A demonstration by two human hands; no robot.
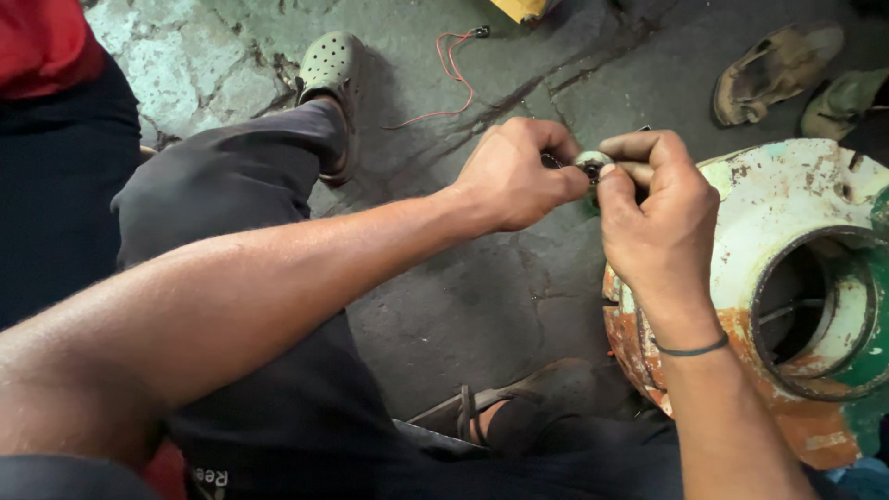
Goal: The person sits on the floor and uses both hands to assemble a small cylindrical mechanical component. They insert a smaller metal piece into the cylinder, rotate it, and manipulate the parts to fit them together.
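My left hand (515, 173) and my right hand (656, 211) meet above the floor, both pinching a small round metal part (590, 165), a ring or bearing. The left fingers grip it from the left, and the right thumb and forefinger hold it from the right. A dark band circles my right wrist. Much of the part is hidden by the fingers. Just below and right of the hands lies a big rusty white and green motor housing (769, 213) with a round opening facing up.
My legs in dark trousers stretch over a cracked concrete floor (463, 296), one foot in a grey clog (331, 69), the other in a sandal (519, 407). A thin red wire (451, 69) lies at the back. Worn sandals (773, 69) sit top right. A person in red (42, 42) is at left.
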